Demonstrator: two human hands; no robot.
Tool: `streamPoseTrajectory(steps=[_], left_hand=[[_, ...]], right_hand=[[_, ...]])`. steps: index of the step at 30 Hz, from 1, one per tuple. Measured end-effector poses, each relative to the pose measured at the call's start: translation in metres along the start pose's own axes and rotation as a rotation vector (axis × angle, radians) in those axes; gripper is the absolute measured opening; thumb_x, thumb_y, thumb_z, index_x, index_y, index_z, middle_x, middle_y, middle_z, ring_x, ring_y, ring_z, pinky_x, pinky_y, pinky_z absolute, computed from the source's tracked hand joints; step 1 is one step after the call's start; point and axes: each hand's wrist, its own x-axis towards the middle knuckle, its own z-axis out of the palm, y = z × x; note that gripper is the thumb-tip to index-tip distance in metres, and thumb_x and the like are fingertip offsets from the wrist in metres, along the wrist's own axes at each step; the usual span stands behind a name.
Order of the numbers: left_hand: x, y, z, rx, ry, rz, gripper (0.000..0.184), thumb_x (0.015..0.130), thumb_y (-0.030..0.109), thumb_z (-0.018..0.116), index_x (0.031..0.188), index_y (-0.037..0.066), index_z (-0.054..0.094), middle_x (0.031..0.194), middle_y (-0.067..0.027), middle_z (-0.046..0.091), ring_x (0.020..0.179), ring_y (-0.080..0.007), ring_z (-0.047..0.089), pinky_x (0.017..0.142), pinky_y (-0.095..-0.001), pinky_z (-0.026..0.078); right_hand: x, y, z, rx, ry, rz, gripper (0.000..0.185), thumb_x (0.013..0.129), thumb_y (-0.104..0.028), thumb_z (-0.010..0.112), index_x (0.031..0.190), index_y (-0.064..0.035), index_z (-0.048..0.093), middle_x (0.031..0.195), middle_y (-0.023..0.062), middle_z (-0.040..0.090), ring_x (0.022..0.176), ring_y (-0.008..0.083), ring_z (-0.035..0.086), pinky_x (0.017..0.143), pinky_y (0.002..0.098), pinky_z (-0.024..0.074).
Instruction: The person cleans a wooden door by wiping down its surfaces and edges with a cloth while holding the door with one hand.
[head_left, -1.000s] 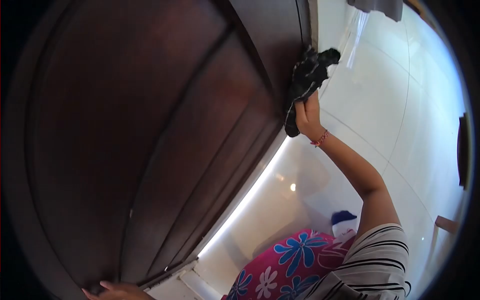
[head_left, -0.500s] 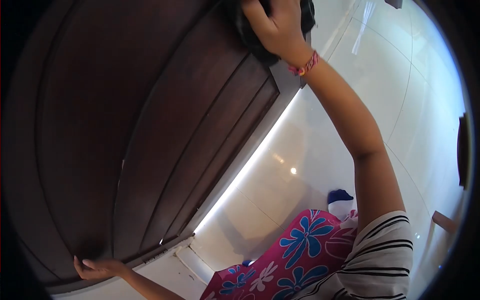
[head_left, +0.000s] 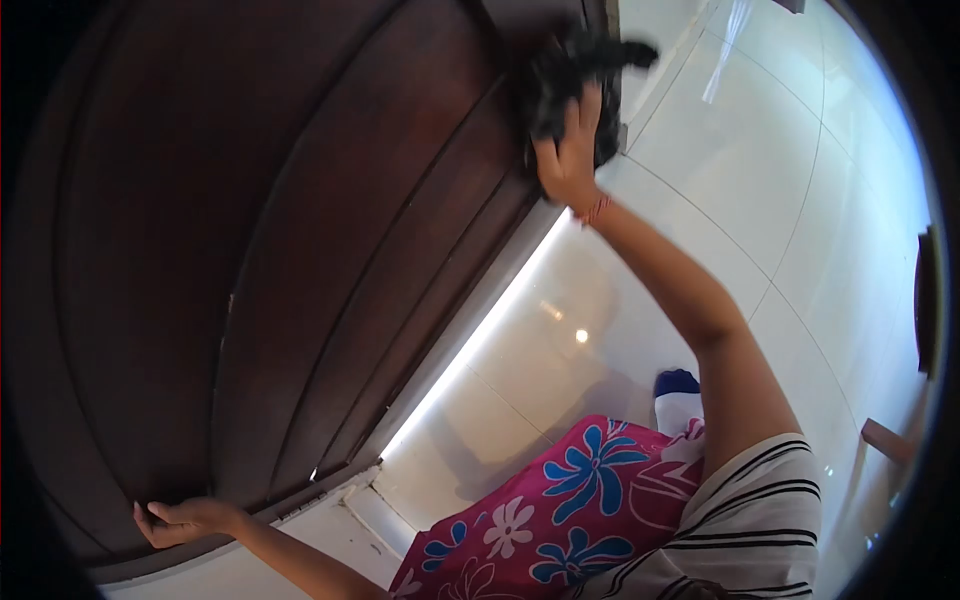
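My right hand [head_left: 572, 150] presses a crumpled black cloth [head_left: 578, 75] against the edge of a dark brown panelled door [head_left: 330, 230], at the upper middle of the view. Its fingers lie on the cloth, and a red woven bracelet [head_left: 594, 211] is on the wrist. My left hand [head_left: 185, 522] touches the door near its lower left edge, with the fingers partly curled and nothing seen in them.
Glossy pale floor tiles [head_left: 720, 190] spread out on the right. A bright strip of light [head_left: 480, 335] runs along the door's edge. A foot in a white and blue sock [head_left: 678, 395] stands beside the pink floral clothing [head_left: 570, 490]. A brown wooden piece [head_left: 887, 440] is at the right.
My right hand and the black cloth moved left and up onto the door, then back down and slightly right to its edge. My left hand came further into view and shifted slightly left.
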Motion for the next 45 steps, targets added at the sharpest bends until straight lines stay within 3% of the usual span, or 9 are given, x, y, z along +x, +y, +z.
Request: streamPoseTrajectory(steps=[6, 9, 19, 21, 27, 31, 36, 39, 45], left_hand=[[-0.007, -0.008, 0.008, -0.041, 0.006, -0.049, 0.031, 0.092, 0.025, 0.047, 0.106, -0.002, 0.052, 0.109, -0.0112, 0.042, 0.109, -0.0211, 0.043, 0.094, -0.034, 0.036], [-0.006, -0.007, 0.008, -0.158, 0.075, -0.02, 0.036, 0.09, 0.033, 0.051, 0.099, -0.001, 0.06, 0.102, -0.0126, 0.05, 0.097, -0.0248, 0.044, 0.087, -0.0379, 0.036], [-0.005, -0.005, 0.008, -0.003, 0.052, 0.013, 0.029, 0.091, 0.024, 0.051, 0.105, -0.002, 0.053, 0.107, -0.0128, 0.043, 0.106, -0.0237, 0.042, 0.093, -0.0357, 0.034], [-0.005, 0.0, 0.01, -0.018, 0.085, 0.004, 0.03, 0.09, 0.025, 0.051, 0.102, -0.001, 0.055, 0.105, -0.012, 0.045, 0.104, -0.0235, 0.041, 0.09, -0.0359, 0.035], [-0.007, -0.009, 0.016, -0.115, 0.161, -0.018, 0.033, 0.087, 0.03, 0.055, 0.096, -0.002, 0.06, 0.1, -0.0111, 0.053, 0.101, -0.0245, 0.041, 0.088, -0.0372, 0.033], [-0.006, -0.01, 0.018, -0.142, 0.182, -0.021, 0.032, 0.086, 0.03, 0.055, 0.094, -0.001, 0.061, 0.099, -0.0116, 0.053, 0.101, -0.0244, 0.042, 0.089, -0.0372, 0.033], [-0.005, -0.008, 0.016, -0.124, 0.187, -0.051, 0.033, 0.086, 0.031, 0.055, 0.094, 0.0, 0.062, 0.099, -0.0114, 0.052, 0.101, -0.0245, 0.041, 0.089, -0.0381, 0.033], [-0.005, -0.011, 0.016, -0.135, 0.165, -0.02, 0.033, 0.087, 0.032, 0.054, 0.096, 0.001, 0.061, 0.1, -0.0112, 0.05, 0.102, -0.0244, 0.041, 0.089, -0.0385, 0.033], [-0.007, -0.002, 0.015, -0.132, 0.145, -0.073, 0.034, 0.088, 0.03, 0.054, 0.1, -0.002, 0.059, 0.103, -0.0137, 0.048, 0.101, -0.0251, 0.042, 0.088, -0.0367, 0.035]], right_hand=[[0.116, -0.022, -0.001, 0.014, 0.043, -0.419, 0.057, 0.076, -0.022, 0.048, 0.128, -0.0029, 0.042, 0.143, 0.0232, 0.023, 0.133, 0.0407, 0.018, 0.106, 0.0468, 0.015], [0.102, -0.011, -0.012, 0.044, -0.029, -0.339, 0.053, 0.079, -0.02, 0.051, 0.128, -0.0015, 0.041, 0.142, 0.0226, 0.027, 0.13, 0.0398, 0.024, 0.105, 0.0462, 0.0169], [-0.138, 0.038, -0.004, 0.149, -0.22, 0.717, 0.053, 0.09, -0.018, 0.044, 0.129, 0.0141, 0.028, 0.137, 0.033, 0.023, 0.126, 0.0468, 0.023, 0.107, 0.0439, 0.0166], [-0.183, 0.027, -0.003, -0.008, -0.439, 0.799, 0.054, 0.09, -0.018, 0.045, 0.13, 0.0131, 0.027, 0.138, 0.0317, 0.023, 0.127, 0.0458, 0.022, 0.107, 0.0436, 0.0157], [-0.071, 0.033, 0.006, 0.165, 0.001, 0.443, 0.053, 0.084, -0.013, 0.047, 0.13, 0.0097, 0.032, 0.139, 0.0274, 0.024, 0.127, 0.0417, 0.023, 0.107, 0.0426, 0.0161], [-0.008, 0.019, 0.0, 0.057, 0.038, 0.345, 0.053, 0.087, -0.014, 0.044, 0.129, 0.0127, 0.029, 0.14, 0.0266, 0.024, 0.128, 0.0398, 0.025, 0.107, 0.0412, 0.0162], [-0.089, 0.018, 0.01, 0.176, 0.047, 0.825, 0.058, 0.09, -0.02, 0.042, 0.132, 0.0158, 0.021, 0.139, 0.0287, 0.026, 0.129, 0.0383, 0.026, 0.108, 0.0365, 0.0166], [-0.152, 0.023, 0.008, 0.274, -0.19, 1.221, 0.076, 0.093, -0.043, 0.037, 0.136, 0.014, 0.01, 0.144, 0.0279, 0.013, 0.135, 0.0351, 0.013, 0.11, 0.0334, 0.0093], [-0.1, -0.036, -0.007, 0.138, -0.319, 1.024, 0.067, 0.094, -0.032, 0.034, 0.136, 0.0138, 0.009, 0.146, 0.0257, 0.008, 0.136, 0.0356, 0.01, 0.11, 0.0366, 0.0076]])
